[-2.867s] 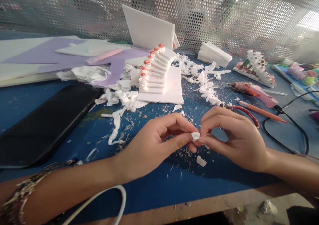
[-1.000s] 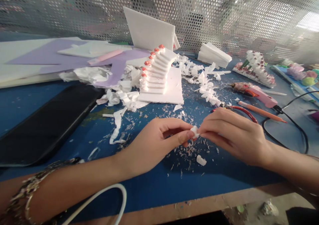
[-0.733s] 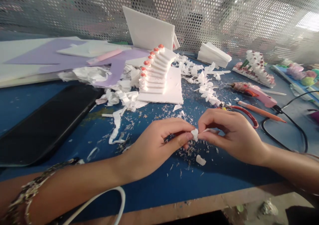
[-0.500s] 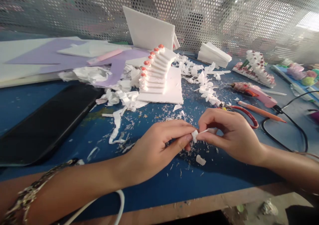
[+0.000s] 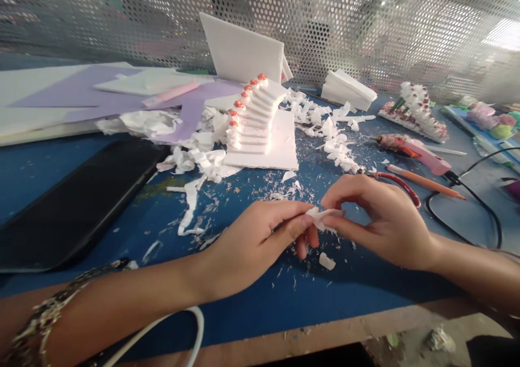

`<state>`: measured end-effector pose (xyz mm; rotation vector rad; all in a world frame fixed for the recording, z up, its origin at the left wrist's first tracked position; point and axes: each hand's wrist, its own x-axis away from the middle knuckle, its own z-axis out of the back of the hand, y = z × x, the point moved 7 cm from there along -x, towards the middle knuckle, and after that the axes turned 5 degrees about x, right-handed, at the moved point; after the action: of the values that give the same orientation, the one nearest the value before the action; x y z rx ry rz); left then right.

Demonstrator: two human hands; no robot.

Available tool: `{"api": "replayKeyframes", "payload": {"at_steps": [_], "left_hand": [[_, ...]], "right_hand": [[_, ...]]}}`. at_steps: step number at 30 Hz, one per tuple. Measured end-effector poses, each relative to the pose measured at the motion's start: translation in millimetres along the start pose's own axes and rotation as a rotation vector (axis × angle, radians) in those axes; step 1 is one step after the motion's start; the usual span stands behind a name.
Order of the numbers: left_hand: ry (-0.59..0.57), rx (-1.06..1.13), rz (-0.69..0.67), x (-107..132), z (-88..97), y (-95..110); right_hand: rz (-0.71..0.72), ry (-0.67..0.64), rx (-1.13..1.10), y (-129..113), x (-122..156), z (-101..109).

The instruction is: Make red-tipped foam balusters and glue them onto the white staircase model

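Observation:
Between my two hands is a small twisted piece of white paper. My left hand pinches its left end between thumb and forefinger, with the other fingers curled underneath. From the other side my right hand grips it between thumb and fingertips. Just below, a small white scrap lies on the blue table. Beyond my hands stands a small white foam staircase on a square base, with a row of red-topped white pieces along its left edge.
Several white paper curls lie behind my hands. On the right are red-handled pliers, an orange pencil and a pink glue gun with a black cord. A black phone lies left. Foam boards lean against perforated metal.
The white paper piece now shows more length between my fingers and looks twisted. My right fingers have opened slightly around it, and my left lower fingers have shifted down.

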<state>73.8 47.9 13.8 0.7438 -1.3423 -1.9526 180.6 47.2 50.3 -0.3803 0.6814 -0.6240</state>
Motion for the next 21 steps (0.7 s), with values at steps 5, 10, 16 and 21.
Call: {"api": "replayKeyframes", "payload": {"at_steps": [5,10,16,21], "left_hand": [[0.007,0.033,0.007,-0.8,1.9,0.1],[-0.009,0.004,0.027,-0.2,1.4,0.1],[-0.027,-0.064,-0.004,-0.9,-0.1,3.9],[-0.024,-0.085,-0.031,-1.9,0.0,8.5]], "right_hand": [[0.165,-0.036,0.099,-12.7,1.7,1.7],[0.202,-0.059,0.339,-15.3,6.1,1.9],[0.298,-0.061,0.444,-20.4,13.5,3.2],[0.332,-0.057,0.466,-22.1,13.3,3.7]]}}
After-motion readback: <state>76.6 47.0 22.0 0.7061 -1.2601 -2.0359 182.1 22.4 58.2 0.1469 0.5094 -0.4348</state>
